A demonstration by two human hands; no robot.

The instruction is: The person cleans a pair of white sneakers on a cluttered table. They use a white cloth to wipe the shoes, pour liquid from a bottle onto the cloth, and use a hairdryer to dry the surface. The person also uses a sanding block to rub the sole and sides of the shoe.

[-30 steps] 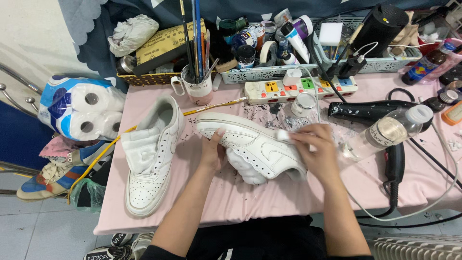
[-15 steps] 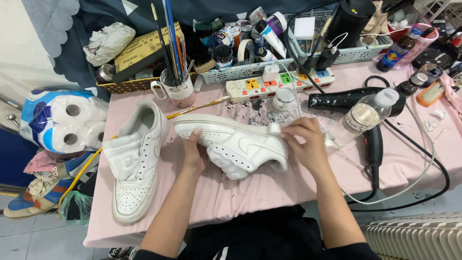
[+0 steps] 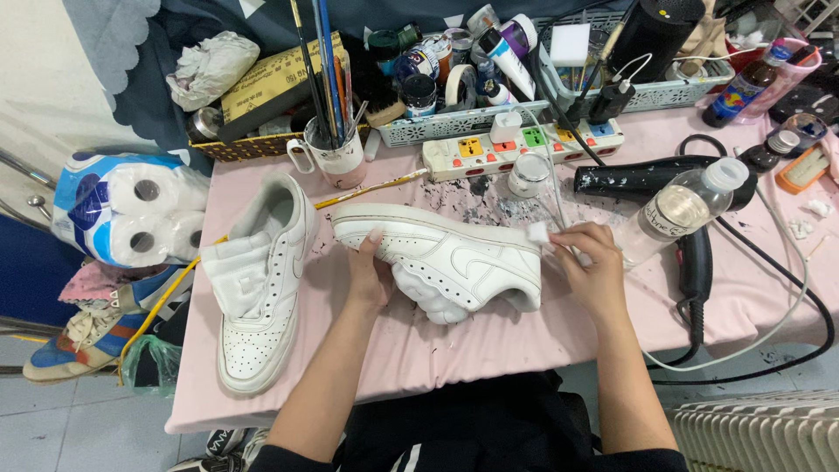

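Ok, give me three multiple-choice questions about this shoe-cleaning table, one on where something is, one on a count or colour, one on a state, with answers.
1. Where does the second white sneaker lie?
A. To the left of the held sneaker
B. In the grey basket
C. On the floor

2. What colour is the tablecloth?
A. Green
B. Pink
C. Black

3. How is the held sneaker positioned?
A. Upright on its sole
B. Inside a box
C. Tipped on its side, sole away from the person

Answers: 1 A, it rests beside the left hand. 2 B, pink cloth shows everywhere. 3 C, the right hand presses a small white pad to its heel edge.
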